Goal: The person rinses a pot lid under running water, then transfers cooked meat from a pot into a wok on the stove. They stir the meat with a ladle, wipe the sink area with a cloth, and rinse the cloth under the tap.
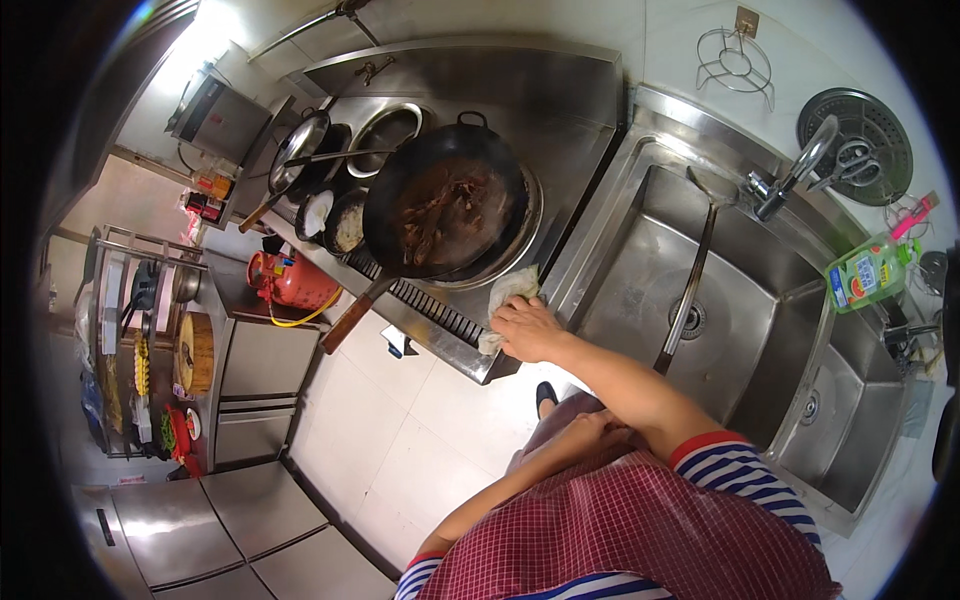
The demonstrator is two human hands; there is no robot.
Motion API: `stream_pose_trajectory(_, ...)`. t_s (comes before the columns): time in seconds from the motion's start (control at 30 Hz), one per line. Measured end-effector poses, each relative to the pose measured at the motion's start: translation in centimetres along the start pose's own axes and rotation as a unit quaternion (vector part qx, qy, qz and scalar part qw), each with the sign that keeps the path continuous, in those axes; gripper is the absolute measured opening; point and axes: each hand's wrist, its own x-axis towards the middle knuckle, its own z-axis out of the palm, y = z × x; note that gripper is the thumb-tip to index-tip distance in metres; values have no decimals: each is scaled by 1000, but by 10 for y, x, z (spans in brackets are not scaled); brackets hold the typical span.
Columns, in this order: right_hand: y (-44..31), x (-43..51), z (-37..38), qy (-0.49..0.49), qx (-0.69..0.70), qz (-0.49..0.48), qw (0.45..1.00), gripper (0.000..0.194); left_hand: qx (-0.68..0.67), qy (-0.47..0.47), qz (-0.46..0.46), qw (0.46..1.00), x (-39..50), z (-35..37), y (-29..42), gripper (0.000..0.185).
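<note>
My right hand (525, 328) presses a pale, crumpled cloth (514, 291) onto the corner of the steel stove top (570, 169), beside the slotted drain strip (439, 309). My left hand (590, 433) rests against the checked apron (592, 510) at my waist. Its fingers are partly hidden under my right forearm, so whether they grip anything is unclear. Just beyond the cloth, a black wok (390, 187) sits tilted on the round burner ring (536, 225), with dark brown pieces of food (450, 210) in sauce. The wok's wooden handle (349, 324) juts over the front edge.
A long-handled wok spatula (697, 270) leans across the steel sink (739, 289) on the right. A green bottle (870, 274) stands near the tap (795, 169). Small bowls (349, 225) and a lidded pan (300, 154) crowd the stove's left. A red gas cylinder (300, 281) is beyond.
</note>
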Motion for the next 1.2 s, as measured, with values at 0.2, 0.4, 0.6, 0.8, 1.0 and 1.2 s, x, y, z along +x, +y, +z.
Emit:
stream_pose_trajectory(0.2,32,-83,-11,-69,-47,-55,995,27,-1,30,-59,998,9,-4,-4,29)
stream_pose_trajectory(0.4,41,-125,-80,159,-88,43,982,17,131,42,-86,987,40,-3,36,49)
stream_pose_trajectory(0.6,60,-213,-145,366,51,249,895,18,291,40,-90,952,86,1,50,53)
stream_pose_trajectory(0.8,85,-299,-139,415,251,441,755,16,171,134,-131,967,90,-8,42,40)
stream_pose_trajectory(1.0,148,-319,-154,509,152,368,763,29,138,264,-27,954,-5,-74,44,30)
stream_pose_trajectory(1.2,284,-258,-198,481,94,426,760,40,148,407,-83,898,-69,-143,57,14)
